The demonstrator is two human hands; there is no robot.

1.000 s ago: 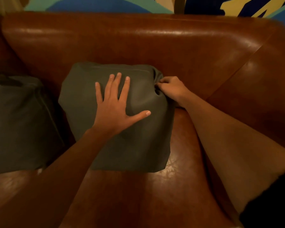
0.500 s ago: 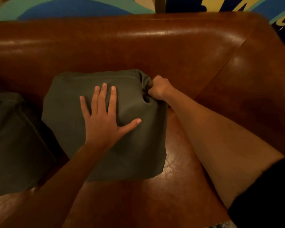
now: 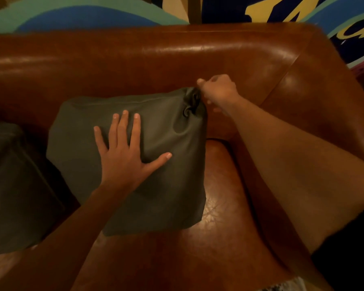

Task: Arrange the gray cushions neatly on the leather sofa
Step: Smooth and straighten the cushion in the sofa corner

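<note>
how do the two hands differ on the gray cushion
The left hand lies flat and splayed on the gray cushion; the right hand is curled, pinching its bunched top corner. The left hand sits mid-cushion, the right hand at its edge. Both touch one cushion.

Across the top edge, a painted wall [image 3: 82, 15]: teal band [image 3: 8, 19] arching over a blue shape [image 3: 93, 21] at left, yellow forms [image 3: 282, 9] on dark navy at right. Between them, a cream patch [image 3: 174, 7] and a dark vertical strip [image 3: 194, 9]. Bottom right, a pale patterned scrap [image 3: 286, 285], unclear what.
</note>
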